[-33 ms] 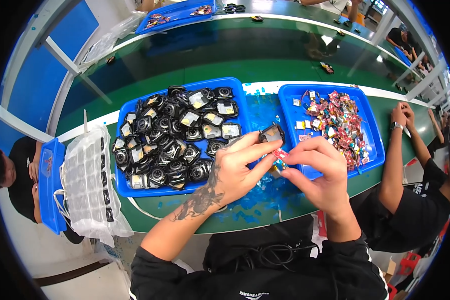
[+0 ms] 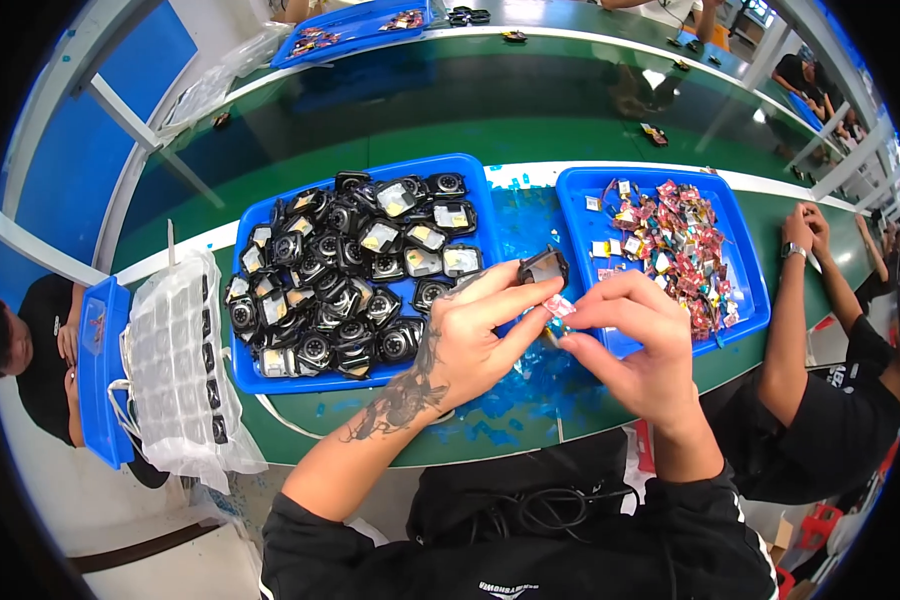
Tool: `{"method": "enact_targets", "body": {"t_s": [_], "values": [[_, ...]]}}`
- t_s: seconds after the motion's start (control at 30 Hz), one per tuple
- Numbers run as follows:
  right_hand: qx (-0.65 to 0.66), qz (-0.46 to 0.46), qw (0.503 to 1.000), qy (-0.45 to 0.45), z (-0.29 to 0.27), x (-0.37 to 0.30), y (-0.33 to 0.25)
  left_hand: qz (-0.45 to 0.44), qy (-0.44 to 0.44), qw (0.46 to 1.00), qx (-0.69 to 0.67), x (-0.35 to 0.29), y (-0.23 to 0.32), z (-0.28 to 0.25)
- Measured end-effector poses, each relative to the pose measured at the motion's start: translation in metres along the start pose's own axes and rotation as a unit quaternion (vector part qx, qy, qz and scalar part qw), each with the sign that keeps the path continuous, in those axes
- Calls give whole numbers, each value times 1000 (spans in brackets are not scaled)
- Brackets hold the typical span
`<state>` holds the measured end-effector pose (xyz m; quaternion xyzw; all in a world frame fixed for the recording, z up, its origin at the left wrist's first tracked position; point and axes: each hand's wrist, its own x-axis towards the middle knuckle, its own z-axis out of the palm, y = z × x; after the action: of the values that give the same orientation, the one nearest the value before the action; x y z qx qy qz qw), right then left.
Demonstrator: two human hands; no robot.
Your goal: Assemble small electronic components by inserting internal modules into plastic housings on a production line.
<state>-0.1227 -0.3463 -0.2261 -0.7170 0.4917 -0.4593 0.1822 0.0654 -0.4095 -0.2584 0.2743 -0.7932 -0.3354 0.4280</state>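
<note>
Between the two blue trays, my left hand (image 2: pixel 485 325) grips an open black watch case (image 2: pixel 543 268) with its hollow side showing. In the thumb and forefinger of my right hand (image 2: pixel 638 340) is a small red-and-white circuit piece (image 2: pixel 559 306), close against the case's lower edge. A bit of yellow and silver shows below it, partly hidden by fingers. To the left, a blue tray (image 2: pixel 487 172) is heaped with similar black watch cases (image 2: pixel 348 275). On the right, another blue tray (image 2: pixel 568 190) contains many small red circuit pieces (image 2: pixel 678 235) and silver battery-like squares.
Blue film scraps (image 2: pixel 515 395) litter the green bench between the trays. A clear plastic blister sheet (image 2: pixel 170 370) lies at the left, by another blue tray (image 2: pixel 105 310). A green conveyor belt (image 2: pixel 370 120) runs beyond. Co-workers sit on both sides; one's hands (image 2: pixel 805 230) are at the right.
The small circuit piece has tilted between my right fingers and shows a whiter face. My right hand has shifted very slightly left; my left hand looks the same.
</note>
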Motion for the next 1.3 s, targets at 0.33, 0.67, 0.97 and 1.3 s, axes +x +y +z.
{"method": "enact_targets", "body": {"t_s": [0.33, 0.67, 0.97, 1.3], "values": [[302, 222, 925, -59, -11, -7, 20, 15, -40, 998, -48, -6, -8, 5], [96, 118, 987, 54, 19, -12, 9, -247, -55, 918, -304, -6, -6, 11], [158, 131, 969, 136, 31, -14, 17, -186, -21, 904, -385, -10, -5, 20], [91, 124, 980, 126, 37, -7, 16, -182, 33, 893, -411, -9, 0, 22]]}}
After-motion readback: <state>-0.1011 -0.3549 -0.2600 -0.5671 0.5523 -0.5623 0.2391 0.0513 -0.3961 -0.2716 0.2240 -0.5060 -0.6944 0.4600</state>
